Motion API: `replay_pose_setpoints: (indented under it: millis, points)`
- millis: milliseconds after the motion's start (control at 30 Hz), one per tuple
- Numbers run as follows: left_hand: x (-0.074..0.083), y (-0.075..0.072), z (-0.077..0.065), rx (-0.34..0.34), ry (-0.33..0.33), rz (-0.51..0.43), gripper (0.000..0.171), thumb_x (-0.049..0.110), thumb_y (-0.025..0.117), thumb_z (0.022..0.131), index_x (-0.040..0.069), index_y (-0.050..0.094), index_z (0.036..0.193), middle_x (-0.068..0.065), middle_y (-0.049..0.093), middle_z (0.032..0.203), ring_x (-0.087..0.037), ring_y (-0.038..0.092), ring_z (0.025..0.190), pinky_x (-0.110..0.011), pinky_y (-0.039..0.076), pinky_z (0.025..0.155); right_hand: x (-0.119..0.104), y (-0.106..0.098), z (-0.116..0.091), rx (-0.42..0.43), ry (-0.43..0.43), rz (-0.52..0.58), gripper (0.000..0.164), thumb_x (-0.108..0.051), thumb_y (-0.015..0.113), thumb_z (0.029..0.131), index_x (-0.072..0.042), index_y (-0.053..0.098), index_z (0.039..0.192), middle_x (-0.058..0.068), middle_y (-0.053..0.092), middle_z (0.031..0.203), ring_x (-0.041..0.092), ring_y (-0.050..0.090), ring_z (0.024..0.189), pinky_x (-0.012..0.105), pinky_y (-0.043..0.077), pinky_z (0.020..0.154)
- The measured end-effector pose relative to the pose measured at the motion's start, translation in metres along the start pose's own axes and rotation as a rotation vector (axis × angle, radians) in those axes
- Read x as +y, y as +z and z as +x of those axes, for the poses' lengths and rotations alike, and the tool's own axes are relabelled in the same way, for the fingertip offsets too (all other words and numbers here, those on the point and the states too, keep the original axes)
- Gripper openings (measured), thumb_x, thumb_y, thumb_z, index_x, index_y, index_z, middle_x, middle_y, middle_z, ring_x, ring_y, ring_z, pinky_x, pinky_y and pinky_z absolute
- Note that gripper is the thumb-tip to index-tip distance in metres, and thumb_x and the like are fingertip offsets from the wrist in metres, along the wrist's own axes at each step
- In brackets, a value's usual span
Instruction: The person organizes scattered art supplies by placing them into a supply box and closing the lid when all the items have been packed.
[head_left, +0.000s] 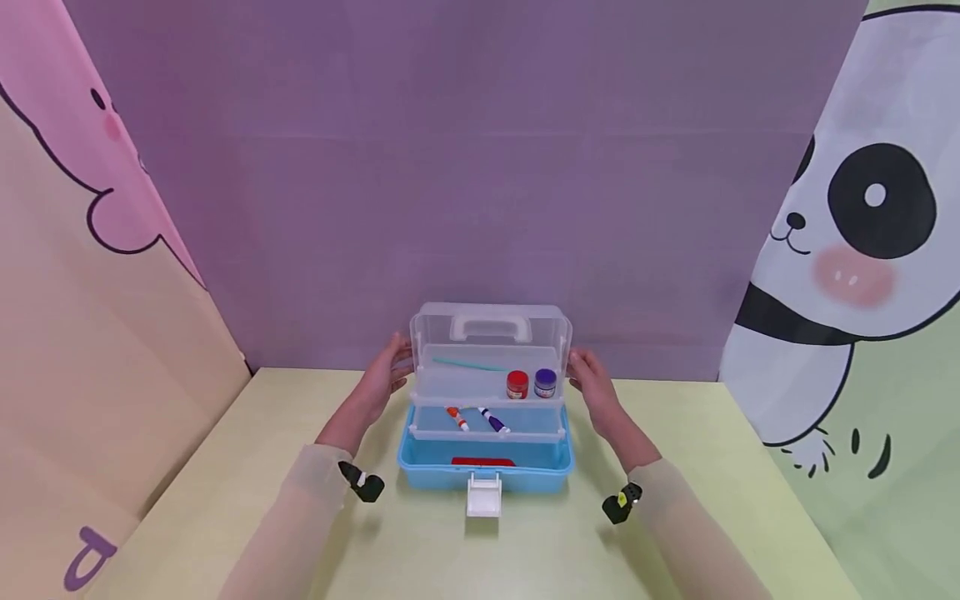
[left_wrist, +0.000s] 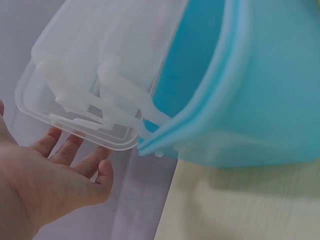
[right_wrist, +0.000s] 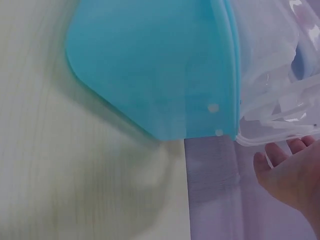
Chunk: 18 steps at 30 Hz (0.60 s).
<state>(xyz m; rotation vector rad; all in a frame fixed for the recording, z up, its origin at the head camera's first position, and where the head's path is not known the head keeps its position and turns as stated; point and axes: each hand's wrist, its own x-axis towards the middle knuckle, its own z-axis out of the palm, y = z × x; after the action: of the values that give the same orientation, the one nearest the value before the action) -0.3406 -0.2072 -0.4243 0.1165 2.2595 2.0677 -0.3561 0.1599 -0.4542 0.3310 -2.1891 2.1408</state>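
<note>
A light-blue plastic storage box [head_left: 420,480] stands on the table with its clear lid [head_left: 435,327] swung up at the back and its two clear trays raised. My left hand [head_left: 382,382] is at the lid's left side, fingers loosely extended; in the left wrist view the fingertips [left_wrist: 97,156] reach the lid's edge. On the opposite side, my right hand [head_left: 594,390] mirrors it, with fingertips [right_wrist: 275,151] at the lid's lower edge. A red-lidded jar [head_left: 517,385], a purple-lidded jar [head_left: 545,383] and a thin teal stick [head_left: 468,364] sit in the upper tray.
The lower tray holds an orange-and-white tube [head_left: 457,418] and a purple-and-white tube [head_left: 493,420]. A red object [head_left: 483,461] lies in the blue base. A white latch [head_left: 483,497] hangs at the front. Behind the pale table [head_left: 225,500] rises a purple backdrop [head_left: 480,167].
</note>
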Motion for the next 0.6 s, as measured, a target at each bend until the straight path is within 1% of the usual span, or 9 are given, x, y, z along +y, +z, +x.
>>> replay_pose_setpoints:
  millis: [67,200,267,367,467,500,533,600]
  points:
    - [0.000,0.000,-0.003,-0.003,0.007,0.011,0.086,0.073,0.025,0.092,0.010,0.031,0.150,-0.013,0.033,0.152,-0.034,0.034,0.137,-0.053,0.019,0.113,-0.002,-0.001,-0.004,0.008,0.002,-0.025,0.052,-0.043,0.041,0.103,0.001,0.044,0.132,0.021,0.049,0.134,0.035,0.044,0.129,0.052,0.029,0.109]
    - [-0.001,-0.001,-0.008,-0.002,0.038,0.055,0.086,0.072,0.024,0.093,0.007,0.033,0.149,-0.015,0.035,0.151,-0.035,0.035,0.137,-0.055,0.021,0.112,-0.008,0.000,-0.011,0.011,0.013,-0.058,0.051,-0.043,0.040,0.104,0.001,0.045,0.130,0.021,0.050,0.131,0.035,0.044,0.127,0.055,0.028,0.109]
    - [-0.002,-0.002,-0.010,-0.001,0.052,0.073,0.086,0.071,0.024,0.094,0.005,0.033,0.148,-0.017,0.035,0.150,-0.036,0.036,0.136,-0.056,0.022,0.111,-0.011,0.001,-0.013,0.011,0.024,-0.083,0.051,-0.044,0.040,0.103,0.000,0.046,0.129,0.019,0.050,0.133,0.035,0.043,0.129,0.055,0.028,0.109]
    - [-0.002,-0.001,-0.011,0.008,0.056,0.072,0.084,0.069,0.026,0.095,0.003,0.034,0.146,-0.021,0.037,0.148,-0.038,0.037,0.135,-0.057,0.023,0.110,-0.014,0.002,-0.017,0.007,0.040,-0.112,0.052,-0.045,0.039,0.103,-0.001,0.045,0.130,0.019,0.048,0.136,0.037,0.039,0.134,0.055,0.028,0.109]
    - [-0.002,0.001,-0.012,0.027,0.059,0.100,0.080,0.065,0.026,0.098,0.002,0.032,0.147,-0.023,0.037,0.146,-0.041,0.035,0.135,-0.059,0.021,0.110,-0.016,0.004,-0.021,0.013,0.051,-0.129,0.052,-0.045,0.039,0.103,-0.001,0.046,0.130,0.018,0.048,0.137,0.037,0.037,0.135,0.054,0.029,0.109]
    - [-0.003,0.001,-0.013,0.038,0.063,0.109,0.078,0.064,0.027,0.098,0.002,0.034,0.145,-0.022,0.038,0.145,-0.042,0.035,0.135,-0.060,0.020,0.110,-0.016,0.006,-0.023,0.019,0.050,-0.137,0.054,-0.046,0.038,0.103,-0.001,0.046,0.131,0.018,0.048,0.137,0.037,0.038,0.134,0.054,0.029,0.109]
    - [0.000,0.002,-0.017,0.046,0.071,0.125,0.074,0.060,0.027,0.100,0.000,0.035,0.144,-0.023,0.038,0.144,-0.042,0.035,0.135,-0.059,0.020,0.110,-0.021,0.008,-0.027,0.023,0.053,-0.151,0.052,-0.045,0.038,0.104,-0.001,0.047,0.130,0.019,0.048,0.137,0.037,0.038,0.133,0.054,0.030,0.108]
    - [0.000,0.003,-0.018,0.065,0.080,0.146,0.069,0.055,0.030,0.102,-0.001,0.038,0.140,-0.023,0.039,0.142,-0.042,0.033,0.134,-0.059,0.020,0.110,-0.022,0.011,-0.032,0.046,0.060,-0.177,0.056,-0.049,0.038,0.103,-0.002,0.049,0.131,0.019,0.049,0.135,0.036,0.040,0.130,0.054,0.031,0.107]
